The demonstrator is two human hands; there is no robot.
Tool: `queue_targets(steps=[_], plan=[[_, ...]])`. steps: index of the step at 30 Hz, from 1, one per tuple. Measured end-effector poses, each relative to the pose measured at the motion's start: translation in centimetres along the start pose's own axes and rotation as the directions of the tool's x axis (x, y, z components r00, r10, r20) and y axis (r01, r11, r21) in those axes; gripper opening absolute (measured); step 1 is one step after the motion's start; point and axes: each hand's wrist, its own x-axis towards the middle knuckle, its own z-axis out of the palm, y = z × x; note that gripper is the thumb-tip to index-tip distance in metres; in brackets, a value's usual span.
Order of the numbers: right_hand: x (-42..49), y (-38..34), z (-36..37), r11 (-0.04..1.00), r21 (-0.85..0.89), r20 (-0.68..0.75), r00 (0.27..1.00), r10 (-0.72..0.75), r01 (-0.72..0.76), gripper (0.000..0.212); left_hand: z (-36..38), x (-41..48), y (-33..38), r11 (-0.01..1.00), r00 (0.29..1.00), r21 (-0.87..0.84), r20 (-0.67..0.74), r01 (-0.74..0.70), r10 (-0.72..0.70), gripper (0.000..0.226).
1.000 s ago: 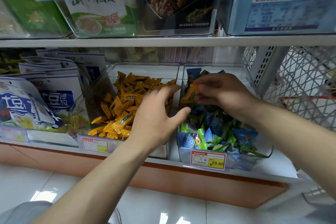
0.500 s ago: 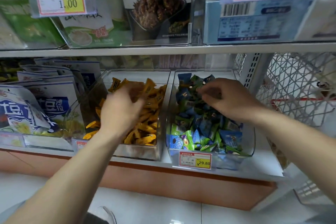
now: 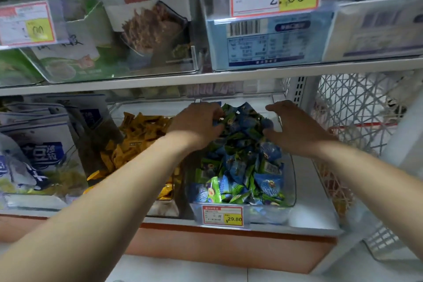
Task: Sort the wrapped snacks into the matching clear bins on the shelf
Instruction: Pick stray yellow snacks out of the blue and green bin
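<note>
The lower shelf (image 3: 309, 220) carries two clear bins side by side: left bin (image 3: 146, 105) with the yellow snacks (image 3: 139, 128), right bin (image 3: 290, 190) with the blue-green snacks (image 3: 242, 167). Both hands are over the right bin, so the step in hand looks like combing that pile for strays, or levelling it.

To do it well: work from the back of the bin forward and lift wrappers rather than shove them. The heap looks mounded high at the rear and could spill over the shared wall into the yellow side. Check colour before letting go of anything. Any yellow piece goes left, carried right across the wall, not dropped on the rim.

The pile itself: small crinkly pillow packs, blue and green mixed, glossy, loose, steep toward the back and lower at the front. They should slide easily. No yellow one is visible on top from here.

Hands: left hand (image 3: 194, 125) sits at the back-left of the pile, fingers curled down into the wrappers — cannot tell if it actually pinches one. The right hand (image 3: 295, 128) is at the back-right, fingers loosely curved and spread, holding nothing, thumb at the heap's flank.

Smallest: the price tag (image 3: 223, 216) on the right bin's front — reads 29.80.
</note>
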Motion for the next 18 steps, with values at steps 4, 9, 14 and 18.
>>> queue_targets(steps=[4, 9, 14, 18], plan=[[-0.2, 0.1, 0.3, 0.998, 0.056, -0.016, 1.000, -0.013, 0.014, 0.060, 2.3, 4.6, -1.2, 0.931, 0.992, 0.345, -0.007, -0.118, 0.128, 0.022], [0.0, 0.2, 0.4, 0.996, 0.060, -0.021, 0.998, -0.059, 0.060, 0.042, 3.5, 6.5, -2.6, 0.913, 0.998, 0.404, 0.033, -0.066, 0.058, 0.024], [0.3, -0.3, 0.2, 0.983, -0.139, -0.092, 0.987, -0.134, 0.120, 0.048, 1.9, 4.2, -2.4, 1.000, 0.996, 0.020, -0.092, 0.024, -0.022, 0.015], [0.1, -2.8, 0.2, 0.971, -0.053, -0.127, 0.963, -0.237, 0.232, 0.047, 0.0, 0.3, -0.9, 0.886, 0.965, -0.458, -0.195, 0.068, -0.175, 0.005]])
